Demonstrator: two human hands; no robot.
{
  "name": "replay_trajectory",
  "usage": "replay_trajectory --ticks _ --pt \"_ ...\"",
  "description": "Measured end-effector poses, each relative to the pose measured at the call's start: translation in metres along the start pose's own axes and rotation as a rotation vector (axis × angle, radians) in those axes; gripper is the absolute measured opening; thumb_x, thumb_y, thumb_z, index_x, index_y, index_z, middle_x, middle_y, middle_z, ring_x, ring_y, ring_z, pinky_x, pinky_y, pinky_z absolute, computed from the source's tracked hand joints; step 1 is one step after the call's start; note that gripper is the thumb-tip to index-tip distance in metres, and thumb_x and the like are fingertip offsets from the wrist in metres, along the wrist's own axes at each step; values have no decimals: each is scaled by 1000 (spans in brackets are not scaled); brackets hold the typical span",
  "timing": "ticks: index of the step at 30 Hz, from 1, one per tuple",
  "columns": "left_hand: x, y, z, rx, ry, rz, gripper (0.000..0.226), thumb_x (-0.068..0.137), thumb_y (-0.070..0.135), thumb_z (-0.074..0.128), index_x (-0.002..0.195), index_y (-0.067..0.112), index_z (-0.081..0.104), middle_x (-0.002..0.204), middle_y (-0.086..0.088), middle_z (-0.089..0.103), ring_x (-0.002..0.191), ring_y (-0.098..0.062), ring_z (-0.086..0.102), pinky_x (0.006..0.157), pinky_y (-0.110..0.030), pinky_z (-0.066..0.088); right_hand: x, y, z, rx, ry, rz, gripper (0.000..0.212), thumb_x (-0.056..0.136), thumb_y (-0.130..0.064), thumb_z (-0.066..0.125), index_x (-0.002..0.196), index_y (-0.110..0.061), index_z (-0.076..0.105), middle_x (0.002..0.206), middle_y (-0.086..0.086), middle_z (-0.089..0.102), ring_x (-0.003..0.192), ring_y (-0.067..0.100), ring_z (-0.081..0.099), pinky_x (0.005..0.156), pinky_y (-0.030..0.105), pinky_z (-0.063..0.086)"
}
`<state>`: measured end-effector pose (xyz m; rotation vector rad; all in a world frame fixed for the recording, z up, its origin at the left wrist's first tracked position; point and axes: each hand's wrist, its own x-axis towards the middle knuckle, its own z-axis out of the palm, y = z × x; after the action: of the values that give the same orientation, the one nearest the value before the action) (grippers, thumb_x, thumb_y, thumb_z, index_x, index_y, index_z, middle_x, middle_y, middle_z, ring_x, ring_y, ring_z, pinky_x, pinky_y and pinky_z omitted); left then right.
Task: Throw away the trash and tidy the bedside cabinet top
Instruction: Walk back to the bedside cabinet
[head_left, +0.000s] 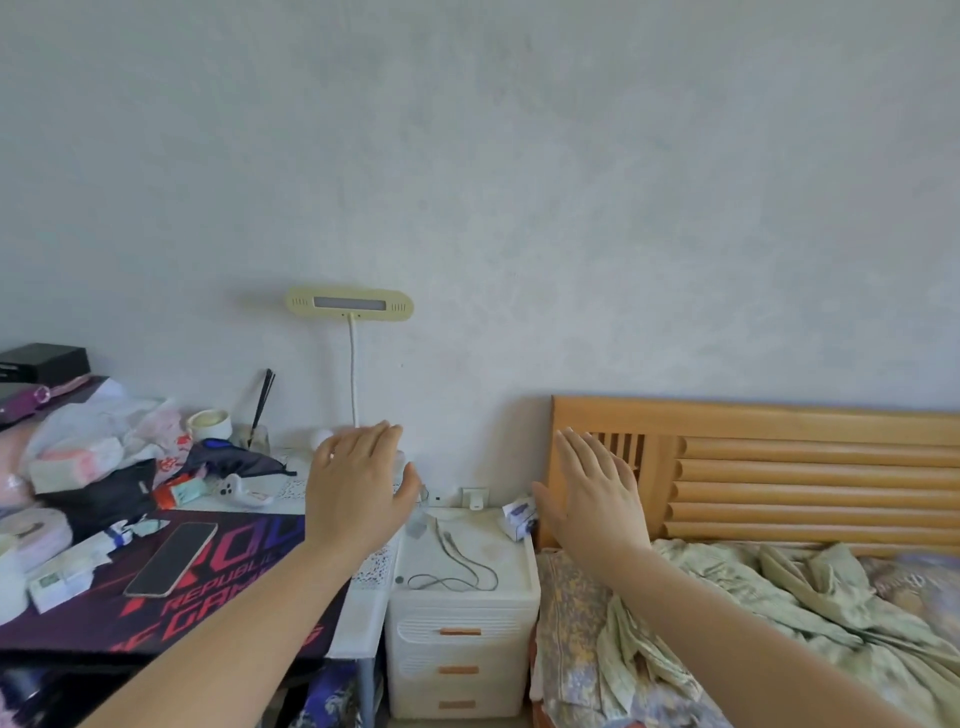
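The white plastic bedside cabinet (462, 603) with orange drawer handles stands between the desk and the bed. On its top lie a coiled grey cable (457, 564), a small white-and-purple box (518, 515) at the right rear corner, and a small clear wrapper (416, 525) at the left. My left hand (358, 483) hovers flat, fingers apart, above the desk edge just left of the cabinet. My right hand (597, 493) is held open above the cabinet's right side, in front of the headboard. Neither hand holds anything.
A cluttered desk (358, 613) at the left carries a phone (171, 558), tissue packs, bags, a tape roll and a purple mat. A cream lamp (349, 303) hangs on the wall. The bed with a wooden headboard (805, 467) and rumpled bedding lies at the right.
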<state>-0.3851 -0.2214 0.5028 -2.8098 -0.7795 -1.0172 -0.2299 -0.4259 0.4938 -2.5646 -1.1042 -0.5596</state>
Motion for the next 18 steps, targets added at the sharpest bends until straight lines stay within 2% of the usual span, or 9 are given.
replay_trajectory --ticks 9,18 --pt "98 -25 133 -52 -56 13 52 82 41 34 117 14 60 120 -2 66 112 -21 59 99 -46 41 115 31 110 -9 -88 12 72 90 -59 21 150 -22 5 160 -4 10 146 15 1 117 38 2" --pt "164 -63 288 -139 -247 27 43 79 30 58 115 7 63 115 -8 69 107 -26 64 92 -41 49 205 42 245 36 -227 83 69 91 -60 19 149 -26 8 160 -6 10 146 13 1 117 37 5"
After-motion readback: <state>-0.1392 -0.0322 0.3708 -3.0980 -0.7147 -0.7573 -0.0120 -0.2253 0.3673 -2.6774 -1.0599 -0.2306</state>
